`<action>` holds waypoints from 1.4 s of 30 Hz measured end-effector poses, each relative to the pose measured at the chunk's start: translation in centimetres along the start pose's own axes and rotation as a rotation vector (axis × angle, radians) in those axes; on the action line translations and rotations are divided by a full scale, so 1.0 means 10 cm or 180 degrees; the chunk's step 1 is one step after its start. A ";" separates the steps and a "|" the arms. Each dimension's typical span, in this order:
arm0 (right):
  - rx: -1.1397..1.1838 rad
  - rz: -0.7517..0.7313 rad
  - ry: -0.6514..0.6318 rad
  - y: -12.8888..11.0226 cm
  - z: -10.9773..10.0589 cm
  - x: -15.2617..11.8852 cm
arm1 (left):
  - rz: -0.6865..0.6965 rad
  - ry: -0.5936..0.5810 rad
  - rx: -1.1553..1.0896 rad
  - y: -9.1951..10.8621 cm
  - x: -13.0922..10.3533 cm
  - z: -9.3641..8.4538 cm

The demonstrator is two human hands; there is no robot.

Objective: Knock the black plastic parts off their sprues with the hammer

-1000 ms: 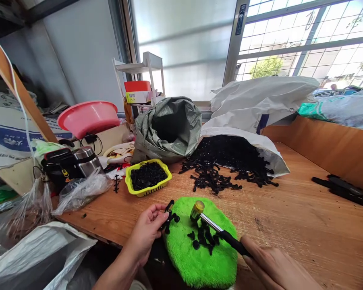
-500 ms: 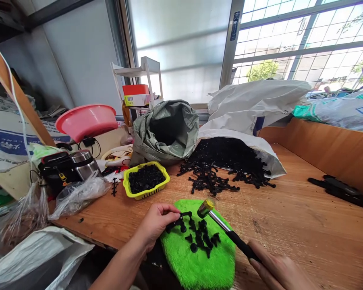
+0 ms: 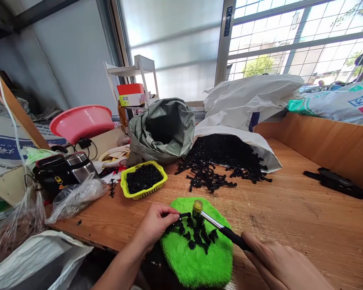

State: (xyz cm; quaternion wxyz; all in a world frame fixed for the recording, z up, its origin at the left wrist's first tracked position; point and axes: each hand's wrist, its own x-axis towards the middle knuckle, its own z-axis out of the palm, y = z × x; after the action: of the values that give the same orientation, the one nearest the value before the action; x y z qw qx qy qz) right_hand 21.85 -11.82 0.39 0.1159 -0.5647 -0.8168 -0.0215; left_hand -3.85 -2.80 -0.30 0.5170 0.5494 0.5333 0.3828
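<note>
Black plastic sprue (image 3: 181,219) lying across the near edge of a green fuzzy pad (image 3: 199,257), pinched at its left end by the left hand (image 3: 155,225) — fingers closed on it, thumb on top. Loose black pieces (image 3: 199,237) scattered on the pad just right of the sprue. Right hand (image 3: 278,268) wrapping around the black grip of a small hammer (image 3: 213,223), closed tight on it; chrome shaft slanting up to the left, yellow-capped head (image 3: 197,207) resting just above the sprue, touching or nearly so — hard to tell which. Pad sitting at the front edge of the wooden counter (image 3: 290,217).

Behind the pad, to the left, a yellow basket (image 3: 142,182) filled with small black parts. Further back, a grey-green woven sack (image 3: 161,129) standing open, and beside it a white sack (image 3: 247,108) lying on its side, spilling a heap of black sprues (image 3: 217,165) onto the counter. Pink basin (image 3: 81,121) and a white rack (image 3: 133,76) standing near the window. Clear plastic bags (image 3: 75,195) crumpled at the left, next to a steel flask (image 3: 78,165). Dark tools (image 3: 335,181) lying well apart at the far right.
</note>
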 end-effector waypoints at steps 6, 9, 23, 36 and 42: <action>0.0038 0.0023 0.0154 -0.03 -0.06 0.06 | 0.0109 -0.0028 0.0104 -0.03 0.02 0.00; 0.0380 0.0127 0.0126 -0.05 -0.08 0.02 | 0.0112 -0.0007 0.0198 -0.03 0.02 0.00; 0.0529 0.0290 -0.0109 -0.08 0.01 0.02 | 0.0750 -0.0159 0.1681 0.08 0.01 -0.05; 0.0656 0.0419 -0.0337 -0.16 0.08 0.10 | 0.0793 -0.0234 0.1520 0.05 0.03 -0.05; 0.1445 0.0593 0.0153 0.00 0.09 0.04 | -0.0046 -0.0409 -0.0378 0.10 0.02 -0.11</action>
State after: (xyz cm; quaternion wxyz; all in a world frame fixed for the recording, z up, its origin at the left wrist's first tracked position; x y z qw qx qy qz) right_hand 21.54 -11.31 -0.37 0.2607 -0.5964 -0.7421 0.1598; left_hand -4.71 -2.37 0.80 0.5845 0.5373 0.4793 0.3740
